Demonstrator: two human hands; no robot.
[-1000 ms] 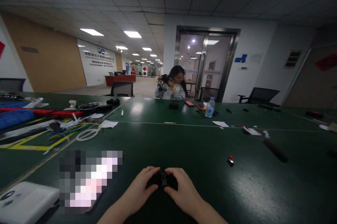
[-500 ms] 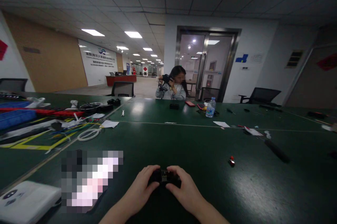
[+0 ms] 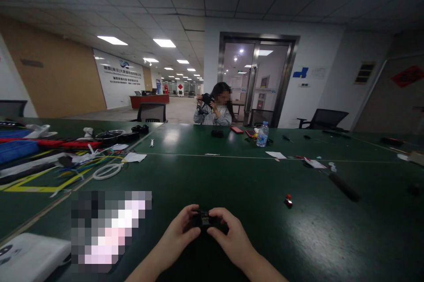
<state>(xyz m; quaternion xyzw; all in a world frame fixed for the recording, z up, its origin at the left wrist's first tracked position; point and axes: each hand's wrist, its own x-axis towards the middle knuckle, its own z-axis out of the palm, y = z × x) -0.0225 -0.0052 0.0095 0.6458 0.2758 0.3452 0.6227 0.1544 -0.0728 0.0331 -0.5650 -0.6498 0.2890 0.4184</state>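
Note:
A small black device (image 3: 204, 220) with a pale mark on top rests at the near edge of the dark green table (image 3: 238, 180). My left hand (image 3: 177, 235) grips its left end, fingers curled round it. My right hand (image 3: 230, 238) holds its right end the same way, thumb and fingers pressed on it. Both forearms reach in from the bottom of the view. Much of the device is hidden under my fingers.
A small red part (image 3: 289, 200) lies to the right, a black cylinder (image 3: 342, 186) beyond it. A white box (image 3: 29, 255) sits near left. Cables and blue trays (image 3: 15, 149) crowd the far left. A person (image 3: 215, 110) sits opposite near a water bottle (image 3: 262, 135).
My hands have shifted slightly and the fingers have tightened round the black device. The view has tilted a little; nothing else has moved.

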